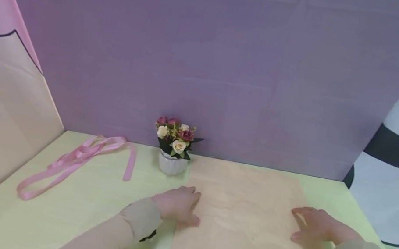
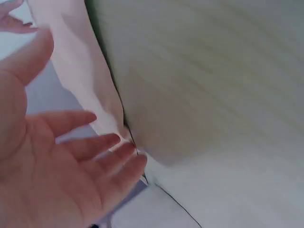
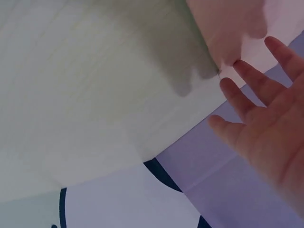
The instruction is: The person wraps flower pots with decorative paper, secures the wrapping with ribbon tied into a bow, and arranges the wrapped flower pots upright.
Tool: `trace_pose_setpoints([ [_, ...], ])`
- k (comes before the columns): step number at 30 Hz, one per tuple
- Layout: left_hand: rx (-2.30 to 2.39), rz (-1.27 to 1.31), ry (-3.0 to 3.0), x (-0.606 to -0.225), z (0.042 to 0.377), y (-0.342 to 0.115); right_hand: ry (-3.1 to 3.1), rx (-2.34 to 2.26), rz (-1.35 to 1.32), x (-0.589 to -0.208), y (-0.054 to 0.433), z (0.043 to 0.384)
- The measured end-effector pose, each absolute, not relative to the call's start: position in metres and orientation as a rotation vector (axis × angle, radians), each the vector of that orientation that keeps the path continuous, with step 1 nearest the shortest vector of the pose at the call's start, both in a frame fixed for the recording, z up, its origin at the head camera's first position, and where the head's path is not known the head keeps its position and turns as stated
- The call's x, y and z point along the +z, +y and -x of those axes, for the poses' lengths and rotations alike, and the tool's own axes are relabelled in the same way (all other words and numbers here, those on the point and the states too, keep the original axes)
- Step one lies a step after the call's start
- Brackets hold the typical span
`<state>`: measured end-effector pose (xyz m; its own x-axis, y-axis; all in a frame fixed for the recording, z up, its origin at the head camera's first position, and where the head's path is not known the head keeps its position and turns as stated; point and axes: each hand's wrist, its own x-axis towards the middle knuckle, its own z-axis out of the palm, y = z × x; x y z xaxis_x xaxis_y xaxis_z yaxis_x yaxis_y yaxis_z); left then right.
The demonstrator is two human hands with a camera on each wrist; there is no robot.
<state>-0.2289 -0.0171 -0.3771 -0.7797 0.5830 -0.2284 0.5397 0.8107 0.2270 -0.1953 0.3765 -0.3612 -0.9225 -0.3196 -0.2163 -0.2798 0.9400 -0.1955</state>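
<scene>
A large peach-coloured sheet of paper (image 1: pixel 238 242) lies on the pale green table. My left hand (image 1: pixel 179 203) is over its left edge, thumb and fingers apart. In the left wrist view this hand (image 2: pixel 66 166) shows a bare palm with loosely extended fingers beside the sheet (image 2: pixel 78 61). Across the paper, my right hand (image 1: pixel 314 225) reaches in at the right edge, fingertips close to the surface. The right wrist view shows that hand (image 3: pixel 270 118) with spread fingers, nothing in its grasp, near a corner of the sheet (image 3: pixel 223 28).
A white pot of artificial flowers (image 1: pixel 175 149) stands at the back, just left of the paper. Further left lies a loosely looped pink ribbon (image 1: pixel 83 157). A purple backdrop (image 1: pixel 210 64) rises behind the table (image 1: pixel 96 208), with printed panels on both sides.
</scene>
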Motion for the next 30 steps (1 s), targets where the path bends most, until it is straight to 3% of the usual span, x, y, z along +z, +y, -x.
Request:
trace_pose_setpoints([
  [11,0.701,-0.557,2.957,-0.364,0.26,-0.078,2.863,-0.633,0.388,-0.357,0.336,0.218],
  [30,1.075,-0.393,2.894,-0.371,0.301,-0.11,2.71,-1.075,0.399,-0.361,0.157,0.285],
])
